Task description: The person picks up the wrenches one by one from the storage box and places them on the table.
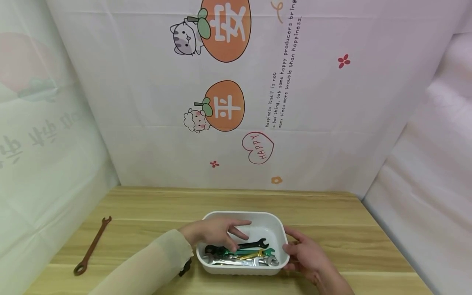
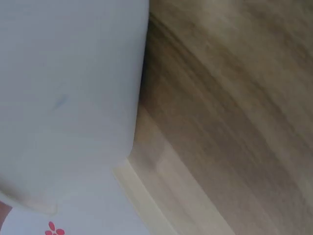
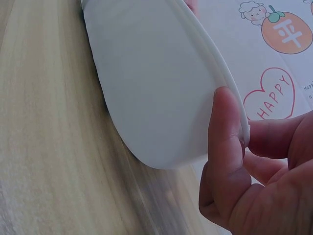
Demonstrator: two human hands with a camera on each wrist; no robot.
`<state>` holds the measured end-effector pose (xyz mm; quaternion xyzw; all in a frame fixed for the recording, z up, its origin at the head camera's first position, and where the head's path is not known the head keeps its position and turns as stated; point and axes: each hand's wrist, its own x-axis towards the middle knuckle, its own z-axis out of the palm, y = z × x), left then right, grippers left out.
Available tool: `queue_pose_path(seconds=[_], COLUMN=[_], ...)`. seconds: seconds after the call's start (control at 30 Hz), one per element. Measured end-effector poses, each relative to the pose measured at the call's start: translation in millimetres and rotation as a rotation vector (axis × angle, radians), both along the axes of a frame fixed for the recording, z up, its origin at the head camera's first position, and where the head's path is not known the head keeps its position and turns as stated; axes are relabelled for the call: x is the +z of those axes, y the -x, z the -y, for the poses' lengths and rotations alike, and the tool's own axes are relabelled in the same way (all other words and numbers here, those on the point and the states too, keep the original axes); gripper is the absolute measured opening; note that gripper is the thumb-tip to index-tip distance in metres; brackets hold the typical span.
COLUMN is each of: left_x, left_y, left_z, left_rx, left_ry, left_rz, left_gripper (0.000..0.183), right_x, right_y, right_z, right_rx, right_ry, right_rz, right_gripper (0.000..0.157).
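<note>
A white plastic bin sits on the wooden table with several wrenches inside. Among them are a black wrench, a green wrench, a yellow wrench and silver wrenches along the near side. My left hand reaches over the bin's left wall, its fingers spread above the bin's inside and its thumb close to the black wrench. At the right end, my right hand pinches the bin's rim between thumb and fingers. The left wrist view shows only the bin's outer wall and the tabletop.
A reddish-brown wrench lies by itself on the left part of the table. White printed cloth hangs behind the table, with more cloth at both sides.
</note>
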<state>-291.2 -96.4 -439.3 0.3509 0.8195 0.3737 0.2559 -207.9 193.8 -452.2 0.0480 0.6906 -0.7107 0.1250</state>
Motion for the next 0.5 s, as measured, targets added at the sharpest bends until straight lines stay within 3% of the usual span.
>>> queue_pose_path(seconds=[0.23,0.5], left_x=[-0.8,-2.1], left_y=[0.2,-1.5], left_z=[-2.1,-3.8], left_rx=[0.029,0.003], left_ry=[-0.009,0.003], left_rz=[0.036,0.095], left_gripper=[0.088,0.085], right_x=[0.8,1.7], right_y=[-0.8,-1.0], right_z=[1.2,1.4], right_rx=[-0.01,-0.004], right_ry=[-0.007,-0.004], right_rz=[0.002,0.003], right_gripper=[0.066,0.066])
